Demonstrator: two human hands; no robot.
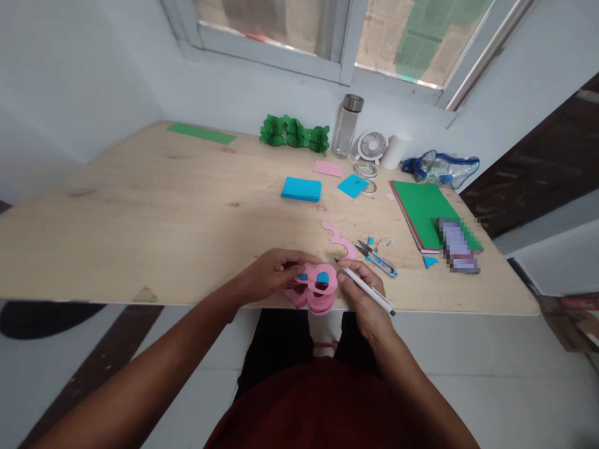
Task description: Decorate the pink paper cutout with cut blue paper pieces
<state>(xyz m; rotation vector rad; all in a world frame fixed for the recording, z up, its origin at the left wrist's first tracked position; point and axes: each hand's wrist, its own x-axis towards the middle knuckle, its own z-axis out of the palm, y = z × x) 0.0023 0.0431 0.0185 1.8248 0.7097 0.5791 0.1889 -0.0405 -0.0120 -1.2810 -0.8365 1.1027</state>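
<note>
Clock reading centred on the pink cutout (pixel 311 288), which sits at the worktop's (pixel 196 249) near edge, between the hands.

11 o'clock: 1 green strip (pixel 201 133), lying flat.
9–10: left hand (pixel 269 277), clamped on the cutout's upper left. Cutout count: 1 item, several layers (number unclear), 2 blue patches visible through openings.
12: 1 green paper decoration (pixel 294 133), 3 lobes, against the wall; nearer, 1 blue paper stack (pixel 301 189), sheets not countable; 1 pink rectangle (pixel 328 168).
12–1: 1 lidded bottle (pixel 345 132), upright.
1: 1 wavy pink scrap (pixel 347 244); 1 blue sheet (pixel 352 186), partly over one of 2 tape rolls (pixel 365 175); 1 fan (pixel 372 146); 1 white cylinder (pixel 396 151).
3: right hand (pixel 367 296), clamped on 1 white pen (pixel 369 291); contact with cutout, cannot tell.
2: 1 pair of snips (pixel 381 262), small blue scraps (pixel 371 241) around it.
1–2: 1 clear pouch (pixel 447 169), blue trim.
2: 1 green book (pixel 423 209).
2–3: 1 phone (pixel 457 245), pixelated, partly over the book.
</note>
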